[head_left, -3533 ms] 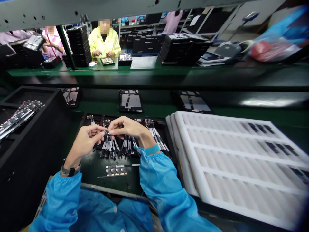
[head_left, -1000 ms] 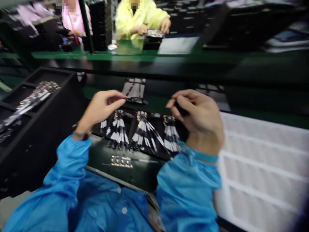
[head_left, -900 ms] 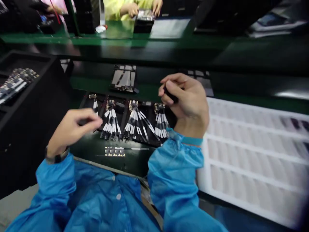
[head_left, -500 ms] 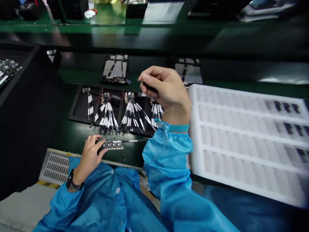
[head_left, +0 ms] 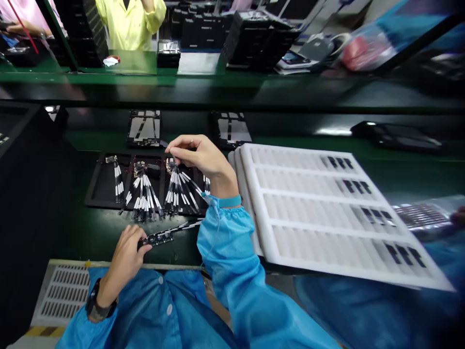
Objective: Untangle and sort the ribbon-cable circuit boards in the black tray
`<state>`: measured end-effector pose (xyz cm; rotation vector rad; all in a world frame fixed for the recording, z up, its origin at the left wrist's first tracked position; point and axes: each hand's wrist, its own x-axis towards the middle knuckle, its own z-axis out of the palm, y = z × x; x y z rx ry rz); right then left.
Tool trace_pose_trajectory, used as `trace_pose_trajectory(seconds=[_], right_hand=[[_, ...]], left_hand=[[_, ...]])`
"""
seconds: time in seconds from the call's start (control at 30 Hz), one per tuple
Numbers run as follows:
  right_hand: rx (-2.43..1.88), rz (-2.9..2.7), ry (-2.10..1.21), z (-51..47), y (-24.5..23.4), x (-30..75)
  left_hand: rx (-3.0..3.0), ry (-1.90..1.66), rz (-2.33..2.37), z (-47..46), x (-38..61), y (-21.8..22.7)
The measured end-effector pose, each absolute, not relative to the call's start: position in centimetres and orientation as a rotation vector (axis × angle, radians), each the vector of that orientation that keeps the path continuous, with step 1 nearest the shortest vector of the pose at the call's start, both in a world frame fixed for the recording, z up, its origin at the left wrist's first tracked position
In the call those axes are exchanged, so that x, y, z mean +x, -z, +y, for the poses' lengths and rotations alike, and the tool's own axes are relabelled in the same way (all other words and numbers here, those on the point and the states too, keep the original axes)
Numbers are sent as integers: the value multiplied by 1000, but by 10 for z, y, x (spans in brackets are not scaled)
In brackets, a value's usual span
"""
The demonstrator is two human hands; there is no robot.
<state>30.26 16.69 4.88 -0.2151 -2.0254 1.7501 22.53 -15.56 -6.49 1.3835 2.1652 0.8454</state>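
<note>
My left hand (head_left: 128,256) pinches the near end of a small circuit strip with a thin flex tail (head_left: 165,236) lying on the dark bench near its front edge. My right hand (head_left: 201,158) hovers closed over a shallow black tray (head_left: 97,186) and pinches a small dark part I cannot make out. The tray holds several bundles of black-and-white flex cables (head_left: 145,194) fanned toward me. Both sleeves are blue; a watch sits on my left wrist.
A stack of white foam trays (head_left: 327,213) with small dark parts in the right slots lies to my right. Two framed panels (head_left: 144,128) (head_left: 232,130) rest on the green belt. A tall black bin stands left. A person in yellow (head_left: 129,22) works across the line.
My left hand dropped from the tray to the circuit strip at the bench front and lifted its end. My right hand came down toward the cable bundles. The view swung left.
</note>
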Motion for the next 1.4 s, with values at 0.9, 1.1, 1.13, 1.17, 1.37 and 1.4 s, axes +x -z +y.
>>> trace_pose_trajectory(seconds=[0.9,1.1,1.13,1.17,1.37,1.4], right_hand=[[-180,-2151,-1651,145,-50,287],[-186,-2130,-1635,146,-51,292],[-186,-2124,-1635,148,-51,293],[-189,-2120,-1637,149,-50,294],[-284,-2115,-1621,151,-50,298],[-292,-2110,-1622,150,-50,299]], left_hand=[[1416,-789,2146,-152,228,64],[1112,-957,1893,-155,206,46],[1055,-940,1868,-156,203,42],[998,-916,1845,-157,201,39],[763,-944,1724,-153,198,32],[759,-938,1732,-152,198,33]])
